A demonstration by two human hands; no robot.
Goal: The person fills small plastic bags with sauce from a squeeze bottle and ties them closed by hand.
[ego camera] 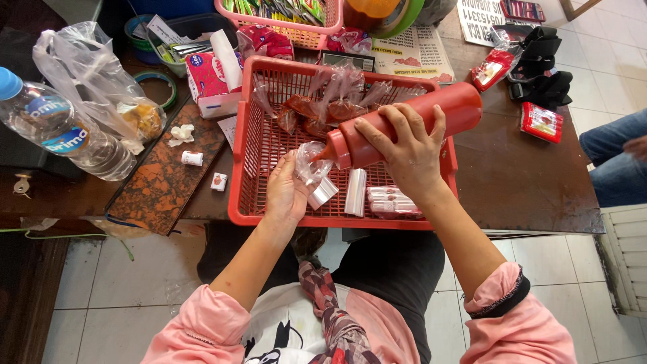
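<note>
Red bottle's [404,128] nozzle — hidden inside clear bag [311,164].

Both forearms reach forward from pink sleeves pushed up near the elbows. The left hand [286,192] lies palm inward, fingers curled and pinched together at the tips in a light grip. The right hand [404,152] arches from above, back of the hand up, fingers spread and wrapped downward in a firm grip, wrist bent slightly.

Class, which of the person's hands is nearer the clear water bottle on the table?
Left. The left hand sits right of the water bottle; the right hand lies farther right, on the red squeeze bottle.
</note>
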